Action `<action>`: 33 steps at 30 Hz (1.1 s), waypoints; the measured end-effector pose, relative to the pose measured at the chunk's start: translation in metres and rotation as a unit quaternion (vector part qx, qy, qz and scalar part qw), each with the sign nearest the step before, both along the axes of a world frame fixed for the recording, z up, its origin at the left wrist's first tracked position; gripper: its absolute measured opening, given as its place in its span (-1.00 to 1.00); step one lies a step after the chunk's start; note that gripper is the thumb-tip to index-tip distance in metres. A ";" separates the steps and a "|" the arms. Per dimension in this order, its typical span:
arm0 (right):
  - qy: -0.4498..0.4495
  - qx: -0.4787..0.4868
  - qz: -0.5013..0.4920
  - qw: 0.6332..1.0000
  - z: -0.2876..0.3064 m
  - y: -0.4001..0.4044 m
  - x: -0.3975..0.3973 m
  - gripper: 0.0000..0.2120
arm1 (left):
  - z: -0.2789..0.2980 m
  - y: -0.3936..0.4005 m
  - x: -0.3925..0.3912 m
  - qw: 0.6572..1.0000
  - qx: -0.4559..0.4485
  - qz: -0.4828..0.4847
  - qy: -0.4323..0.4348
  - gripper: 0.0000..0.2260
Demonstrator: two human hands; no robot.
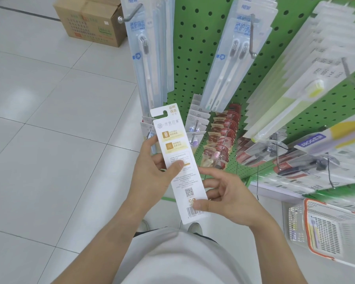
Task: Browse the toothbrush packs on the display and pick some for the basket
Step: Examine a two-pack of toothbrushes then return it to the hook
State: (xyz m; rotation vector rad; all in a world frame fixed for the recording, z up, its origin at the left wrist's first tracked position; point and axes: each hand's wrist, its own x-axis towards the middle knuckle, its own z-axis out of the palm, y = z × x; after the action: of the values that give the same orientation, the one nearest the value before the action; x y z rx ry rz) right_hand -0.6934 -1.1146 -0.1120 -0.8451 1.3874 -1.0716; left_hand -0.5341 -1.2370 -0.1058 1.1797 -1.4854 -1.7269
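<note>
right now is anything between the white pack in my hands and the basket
Nothing visible does. The white pack is held by the left hand and right hand; the basket sits lower right, with only open floor between them.

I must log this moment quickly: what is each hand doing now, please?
Left hand: grips the white toothbrush pack near its middle.
Right hand: pinches the same pack near its lower end.

"NEW" on hanging packs (230, 58); "FROG" label (310, 141)
</note>
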 end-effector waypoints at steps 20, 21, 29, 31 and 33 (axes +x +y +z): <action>0.015 -0.018 -0.007 1.000 -0.005 0.001 -0.005 -0.37 | 0.001 0.002 -0.004 0.998 -0.044 -0.019 -0.035 -0.69; 0.017 -0.019 -0.011 1.000 -0.006 0.001 -0.005 -0.38 | 0.002 0.002 -0.004 0.998 -0.049 -0.021 -0.041 -0.70; 0.102 -0.033 -0.033 0.994 -0.007 0.002 -0.006 -0.42 | 0.008 0.008 -0.007 0.981 -0.094 -0.098 -0.137 -0.52; 0.133 -0.025 -0.026 0.990 -0.007 0.003 -0.004 -0.44 | 0.009 0.010 -0.008 0.980 -0.088 -0.105 -0.147 -0.42; 0.144 -0.022 -0.025 0.989 -0.007 0.003 0.000 -0.46 | 0.005 0.010 -0.009 0.980 -0.084 -0.104 -0.147 -0.32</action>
State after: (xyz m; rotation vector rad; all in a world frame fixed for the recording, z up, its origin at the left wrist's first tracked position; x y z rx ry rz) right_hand -0.6933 -1.1112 -0.1189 -1.0334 1.6360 -1.0505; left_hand -0.5435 -1.2271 -0.1010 1.2685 -1.9518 -1.5667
